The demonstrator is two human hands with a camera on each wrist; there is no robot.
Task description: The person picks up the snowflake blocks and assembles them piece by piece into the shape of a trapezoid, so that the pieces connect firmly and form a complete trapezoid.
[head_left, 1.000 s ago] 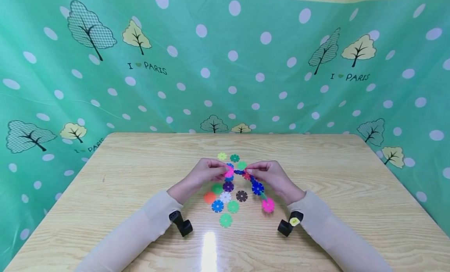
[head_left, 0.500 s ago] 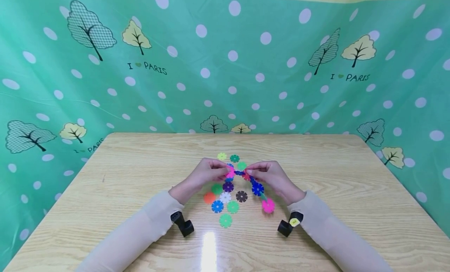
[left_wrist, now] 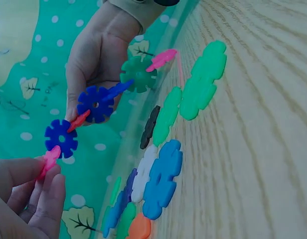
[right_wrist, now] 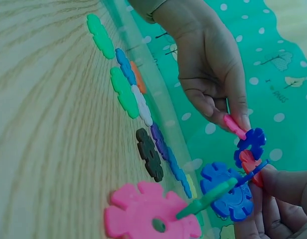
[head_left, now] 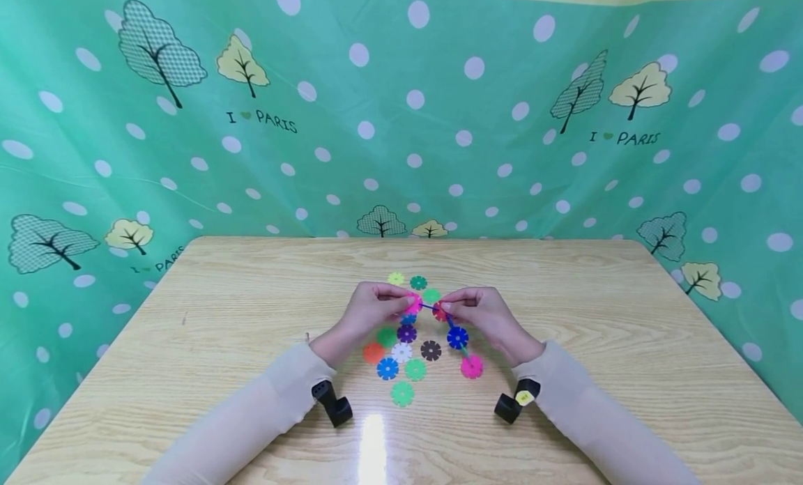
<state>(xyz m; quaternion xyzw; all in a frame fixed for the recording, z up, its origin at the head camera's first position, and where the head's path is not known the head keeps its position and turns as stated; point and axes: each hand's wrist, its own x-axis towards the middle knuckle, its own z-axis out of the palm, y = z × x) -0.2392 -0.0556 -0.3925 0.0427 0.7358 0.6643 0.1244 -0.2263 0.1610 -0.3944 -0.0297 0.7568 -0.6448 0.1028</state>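
A chain of notched plastic snowflake discs hangs between the two hands over the table. My left hand [head_left: 369, 312] pinches the pink disc [left_wrist: 50, 162] at its upper left end. A dark blue disc [left_wrist: 55, 133] is slotted into that pink one and joins it to a red disc [head_left: 440, 311]. My right hand [head_left: 486, 314] pinches the red disc between thumb and fingers. Beyond it the chain runs down through more blue discs [head_left: 458, 338] and a green disc [left_wrist: 138, 74] to a second pink disc [head_left: 472, 366] at the low end.
Loose discs lie flat on the wooden table [head_left: 251, 290] below and between the hands: green [head_left: 403, 394], blue [head_left: 387, 368], white [head_left: 401, 352], orange [head_left: 373, 353], purple [head_left: 406, 333] and dark brown [head_left: 431, 350]. A yellow disc [head_left: 395, 279] lies farther back. A green printed cloth [head_left: 401, 122] hangs behind.
The left hand and its pink disc have shifted slightly right. The blue disc between the hands has turned edge-on, and the chain's low end has swung a little left.
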